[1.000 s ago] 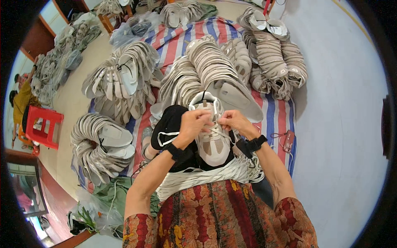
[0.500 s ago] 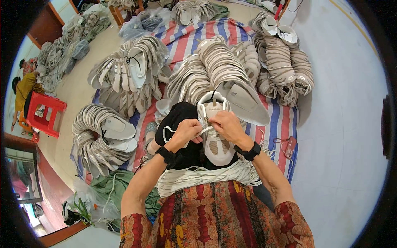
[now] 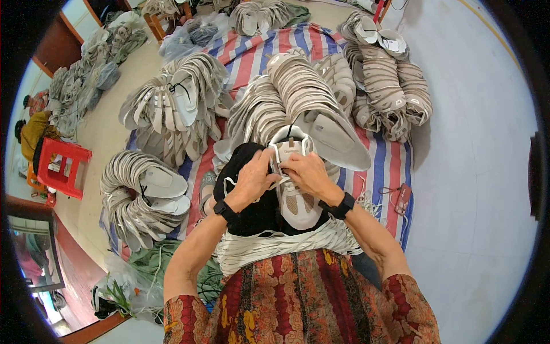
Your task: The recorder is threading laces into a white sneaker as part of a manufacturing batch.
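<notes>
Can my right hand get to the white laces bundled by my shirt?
Probably yes: the right hand is at the shoe, and the laces lie between that and the shirt, largely uncovered. It would likely have to leave the shoe first.

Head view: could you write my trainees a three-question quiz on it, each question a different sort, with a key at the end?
1. Multiple choice: which way does the toe of the shoe upper point?
A) Away from the person's patterned shirt
B) Toward that shirt
C) Out to the person's left

2. True or false: the person's left hand and right hand are both up close to the shoe upper.

3. Fill in the missing colour: the striped sheet on the floor is blue, white and ____.

Key: 1. B; 2. True; 3. red
</notes>
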Motion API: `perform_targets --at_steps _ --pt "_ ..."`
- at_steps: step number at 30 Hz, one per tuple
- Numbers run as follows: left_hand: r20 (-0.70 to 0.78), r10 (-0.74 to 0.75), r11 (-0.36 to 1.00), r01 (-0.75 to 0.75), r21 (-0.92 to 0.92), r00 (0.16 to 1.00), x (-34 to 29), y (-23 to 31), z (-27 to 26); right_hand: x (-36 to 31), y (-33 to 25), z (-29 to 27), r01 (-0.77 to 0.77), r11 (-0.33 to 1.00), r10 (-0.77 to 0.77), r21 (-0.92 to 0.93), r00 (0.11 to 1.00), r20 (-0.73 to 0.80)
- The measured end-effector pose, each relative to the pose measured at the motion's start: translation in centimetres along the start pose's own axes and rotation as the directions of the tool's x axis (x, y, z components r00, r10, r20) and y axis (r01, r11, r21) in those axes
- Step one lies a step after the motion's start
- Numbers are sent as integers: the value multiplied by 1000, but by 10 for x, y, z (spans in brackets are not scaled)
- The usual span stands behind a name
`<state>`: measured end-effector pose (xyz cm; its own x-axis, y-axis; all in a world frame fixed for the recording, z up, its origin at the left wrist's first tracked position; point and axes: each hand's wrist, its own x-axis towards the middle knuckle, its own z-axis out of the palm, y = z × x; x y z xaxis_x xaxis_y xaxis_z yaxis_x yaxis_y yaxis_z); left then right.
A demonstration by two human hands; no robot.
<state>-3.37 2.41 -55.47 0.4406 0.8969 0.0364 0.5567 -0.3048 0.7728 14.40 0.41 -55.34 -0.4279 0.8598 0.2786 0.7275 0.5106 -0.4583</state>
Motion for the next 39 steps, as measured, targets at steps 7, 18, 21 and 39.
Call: perform_targets --at_steps 7,18,21,39 --pt "165 263 952 -283 117 951 15 -2 -11 5 -5 3 -65 996 68 -68 997 46" --pt "-53 410 870 -408 -276 910 40 22 20 -3 41 -91 -356 698 350 621 927 137" --pt "-124 289 878 -315 -359 949 41 20 31 9 50 -64 164 986 -163 9 984 -67" --pt "-99 503 802 -420 425 859 41 24 29 5 83 -46 52 962 -127 268 954 271"
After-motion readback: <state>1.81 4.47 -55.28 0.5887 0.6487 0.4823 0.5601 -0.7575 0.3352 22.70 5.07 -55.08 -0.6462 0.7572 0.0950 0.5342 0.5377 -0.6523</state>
